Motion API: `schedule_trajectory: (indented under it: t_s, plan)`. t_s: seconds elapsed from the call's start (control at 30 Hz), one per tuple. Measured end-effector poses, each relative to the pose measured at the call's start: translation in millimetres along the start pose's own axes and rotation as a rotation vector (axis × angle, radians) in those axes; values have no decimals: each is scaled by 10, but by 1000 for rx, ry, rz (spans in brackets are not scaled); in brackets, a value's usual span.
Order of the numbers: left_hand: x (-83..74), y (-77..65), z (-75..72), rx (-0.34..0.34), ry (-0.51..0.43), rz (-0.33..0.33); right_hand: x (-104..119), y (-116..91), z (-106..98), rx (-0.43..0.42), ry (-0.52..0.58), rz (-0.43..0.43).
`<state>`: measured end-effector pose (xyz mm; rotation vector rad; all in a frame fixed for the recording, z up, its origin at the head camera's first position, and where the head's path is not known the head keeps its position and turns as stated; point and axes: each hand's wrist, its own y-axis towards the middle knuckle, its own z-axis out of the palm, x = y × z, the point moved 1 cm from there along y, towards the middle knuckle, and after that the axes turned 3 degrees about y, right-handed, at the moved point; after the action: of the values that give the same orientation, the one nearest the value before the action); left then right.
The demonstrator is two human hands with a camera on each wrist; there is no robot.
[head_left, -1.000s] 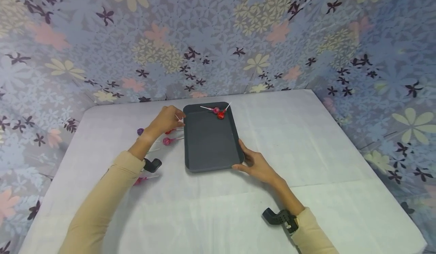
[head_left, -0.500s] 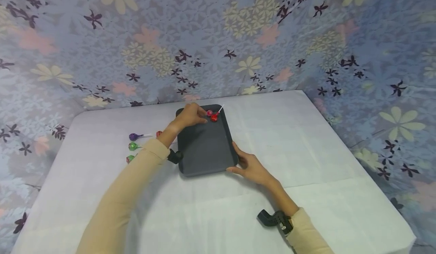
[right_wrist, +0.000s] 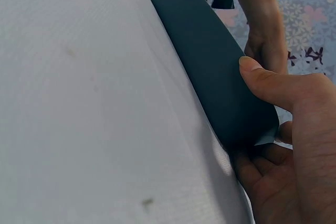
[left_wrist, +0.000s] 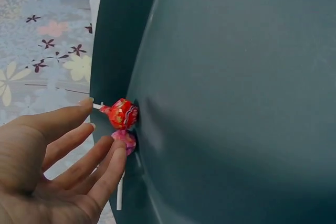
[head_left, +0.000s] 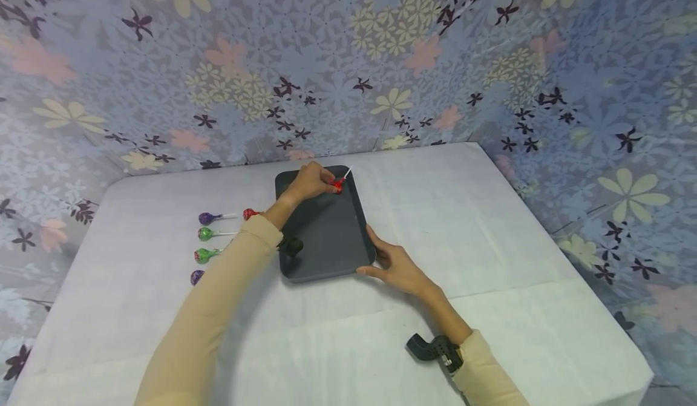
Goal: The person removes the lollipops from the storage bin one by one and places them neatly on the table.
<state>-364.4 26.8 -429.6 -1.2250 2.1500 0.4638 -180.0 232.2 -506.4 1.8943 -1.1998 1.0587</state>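
A dark grey tray (head_left: pixel 327 236) lies on the white table. Inside its far end are a red lollipop (left_wrist: pixel 122 114) and a pink lollipop (left_wrist: pixel 125 140), side by side against the wall. My left hand (head_left: pixel 309 183) reaches over the tray to them. In the left wrist view its fingers are loosely bent, with the fingertips at the pink lollipop and the thumb near the red one's stick; thumb and fingers stand apart. My right hand (head_left: pixel 397 267) grips the tray's near right corner, thumb on the rim and fingers lower down, as the right wrist view shows.
Left of the tray lie several lollipops: a purple one (head_left: pixel 207 218), a green one (head_left: pixel 204 233), another green one (head_left: pixel 202 255), another purple one (head_left: pixel 196 277) and a red one (head_left: pixel 249 213). My left sleeve (head_left: pixel 207 309) covers part of that area. A flowered cloth (head_left: pixel 327 61) hangs behind the table.
My left hand has moved right, from the tray's left edge to the lollipops at its far end. The right hand keeps its grip on the corner. The head view has shifted slightly.
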Motion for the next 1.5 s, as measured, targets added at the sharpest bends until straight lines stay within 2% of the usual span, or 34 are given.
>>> schedule_trajectory:
  t_s: [0.3, 0.4, 0.57, 0.63, 0.73, 0.83, 0.93, 1.07, 1.17, 1.5]
  plan:
    - [83, 62, 97, -54, -42, -94, 20, 20, 16, 1, 5, -9]
    - [113, 79, 129, -88, -47, -95, 106, 4, 18, 6, -6, 3]
    - [119, 102, 177, -124, -61, -131, 86, -2, 24, 6, -9, 4]
    - [105, 109, 193, -125, -67, -161, -8, 9, 37, -1, -12, 2]
    - [85, 119, 223, -122, -51, -182, -6, 5, 47, -4, -9, 11]
    - [72, 130, 249, -120, -38, -194, 43, -5, 48, 2, -9, 17]
    - [59, 138, 260, -121, -41, -208, 194, -27, 26, 16, -12, 17]
    - [38, 150, 258, -117, -41, -213, 384, -51, -12, 31, -13, 16]
    - [29, 160, 257, -110, -29, -208, 422, -55, -26, 29, -11, 14]
    - [34, 137, 238, -103, -46, -177, 402, -63, -36, 16, -30, 3]
